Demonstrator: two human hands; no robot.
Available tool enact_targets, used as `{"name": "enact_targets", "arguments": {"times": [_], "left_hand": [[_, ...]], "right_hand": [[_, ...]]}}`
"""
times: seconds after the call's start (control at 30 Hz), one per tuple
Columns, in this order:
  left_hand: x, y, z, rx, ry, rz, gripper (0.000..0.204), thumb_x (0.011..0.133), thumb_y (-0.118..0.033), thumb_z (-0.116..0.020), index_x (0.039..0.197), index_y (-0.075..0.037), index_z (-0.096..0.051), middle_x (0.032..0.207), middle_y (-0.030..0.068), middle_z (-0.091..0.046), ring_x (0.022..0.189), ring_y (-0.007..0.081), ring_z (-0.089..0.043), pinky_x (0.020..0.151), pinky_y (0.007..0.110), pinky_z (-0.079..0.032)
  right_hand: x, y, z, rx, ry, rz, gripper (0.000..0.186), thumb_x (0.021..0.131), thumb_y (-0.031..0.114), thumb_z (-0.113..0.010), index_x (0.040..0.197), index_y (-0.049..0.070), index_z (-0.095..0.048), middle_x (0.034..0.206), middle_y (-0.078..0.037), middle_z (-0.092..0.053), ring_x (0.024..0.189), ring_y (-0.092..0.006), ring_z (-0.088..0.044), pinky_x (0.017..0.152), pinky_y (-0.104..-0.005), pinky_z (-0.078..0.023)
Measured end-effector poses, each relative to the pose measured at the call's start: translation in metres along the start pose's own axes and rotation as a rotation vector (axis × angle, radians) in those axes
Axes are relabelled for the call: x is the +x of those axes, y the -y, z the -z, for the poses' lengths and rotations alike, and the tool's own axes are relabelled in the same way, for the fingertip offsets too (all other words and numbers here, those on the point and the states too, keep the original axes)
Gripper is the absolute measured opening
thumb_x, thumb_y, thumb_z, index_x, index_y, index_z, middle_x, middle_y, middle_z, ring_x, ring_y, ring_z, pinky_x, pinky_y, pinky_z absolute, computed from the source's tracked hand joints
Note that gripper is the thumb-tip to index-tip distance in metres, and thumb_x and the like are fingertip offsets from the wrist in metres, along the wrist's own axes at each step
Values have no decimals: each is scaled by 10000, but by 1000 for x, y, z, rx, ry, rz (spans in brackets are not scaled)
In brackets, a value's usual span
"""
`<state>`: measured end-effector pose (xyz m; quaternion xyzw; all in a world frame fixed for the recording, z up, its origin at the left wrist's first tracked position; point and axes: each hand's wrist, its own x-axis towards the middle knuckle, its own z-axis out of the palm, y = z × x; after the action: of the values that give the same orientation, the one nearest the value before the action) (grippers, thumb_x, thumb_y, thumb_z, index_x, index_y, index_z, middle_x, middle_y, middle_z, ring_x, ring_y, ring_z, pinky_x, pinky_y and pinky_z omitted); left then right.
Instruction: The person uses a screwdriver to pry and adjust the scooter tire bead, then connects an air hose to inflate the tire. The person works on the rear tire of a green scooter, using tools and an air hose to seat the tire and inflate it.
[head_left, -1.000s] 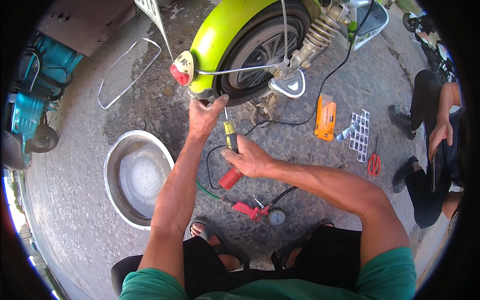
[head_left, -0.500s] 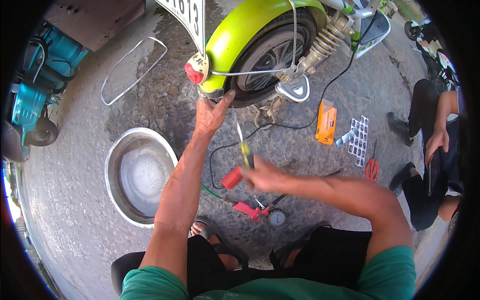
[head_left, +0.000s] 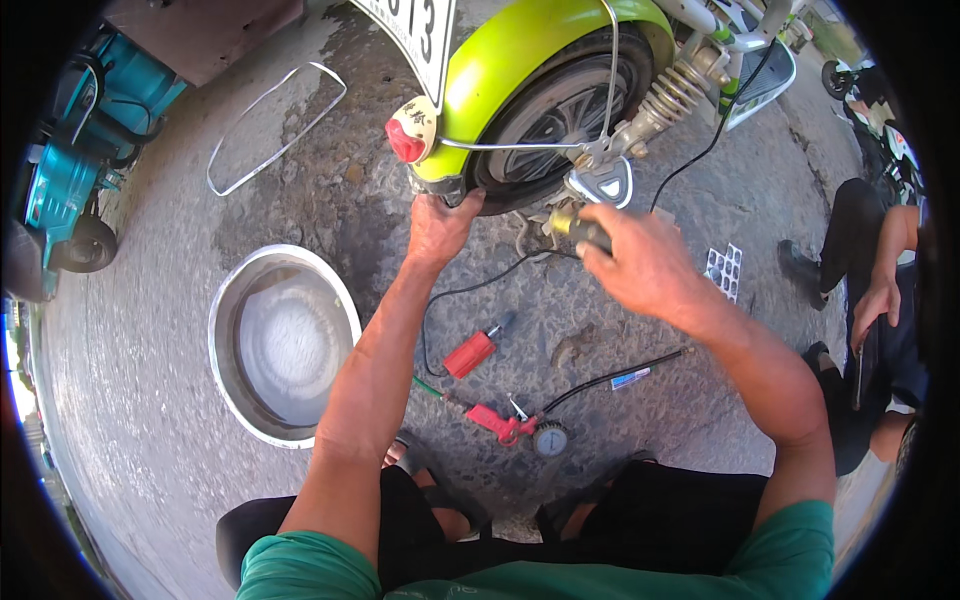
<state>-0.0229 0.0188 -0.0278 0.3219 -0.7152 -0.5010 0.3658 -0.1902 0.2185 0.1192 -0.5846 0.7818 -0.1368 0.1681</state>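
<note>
Tyre point(head_left: 512, 198) sits on the wheel point(head_left: 545, 128) under the green fender point(head_left: 488, 80); work looks unfinished. Left hand point(head_left: 438, 235) sets its thumb there, grip hidden; right hand point(head_left: 645, 262) clasps a yellow-black screwdriver point(head_left: 584, 231), apart from it.

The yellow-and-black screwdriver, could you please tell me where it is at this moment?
In the head view, the screwdriver is in the right hand, right of centre, just below the footrest beside the rear wheel.
</note>
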Motion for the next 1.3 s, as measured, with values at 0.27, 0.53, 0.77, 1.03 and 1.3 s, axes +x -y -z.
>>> {"name": "enact_targets", "arguments": {"times": [0.27, 0.53, 0.77, 1.03, 1.3], "left_hand": [[-1, -4, 2, -2, 48, 37, 404, 856, -171, -732, 1207, 12, -652, 1080, 135, -739, 986, 220, -688, 899, 365, -524], [-2, -7, 2, -47, 67, 110, 358, 863, -190, -739, 1147, 21, -685, 1000, 119, -749, 921, 191, -691, 853, 361, -537], [-1, -10, 6, -9, 119, 156, 381, 866, -179, -750, 1176, 25, -663, 1059, 108, -731, 960, 184, -665, 874, 350, -528], [-2, -11, 5, -61, 72, 70, 401, 862, -131, -733, 1222, 22, -646, 1098, 115, -729, 999, 195, -672, 909, 354, -519], [-2, -13, 3, -108, 52, 57, 409, 862, -115, -739, 1233, 26, -641, 1131, 112, -724, 1031, 196, -663, 960, 346, -504]], "right_hand": [[29, 24, 20, -130, -62, 15, 332, 914, 270, -691, 1110, 11, -622, 808, -261, -697, 805, -463, -692, 752, -560, -536], [51, 21, 3, -190, -39, -3, 336, 926, 318, -686, 1024, -1, -642, 874, -259, -707, 872, -453, -696, 792, -551, -548], [64, 24, -1, -262, -17, 32, 360, 929, 338, -689, 985, -16, -659, 916, -249, -708, 909, -443, -698, 819, -545, -549], [74, 36, 6, -272, 77, -26, 360, 930, 321, -671, 963, -35, -714, 931, -242, -729, 913, -430, -714, 825, -517, -565], [81, 38, 5, -275, 130, -24, 347, 925, 312, -672, 970, -25, -742, 928, -230, -742, 910, -417, -727, 827, -500, -575]]}}
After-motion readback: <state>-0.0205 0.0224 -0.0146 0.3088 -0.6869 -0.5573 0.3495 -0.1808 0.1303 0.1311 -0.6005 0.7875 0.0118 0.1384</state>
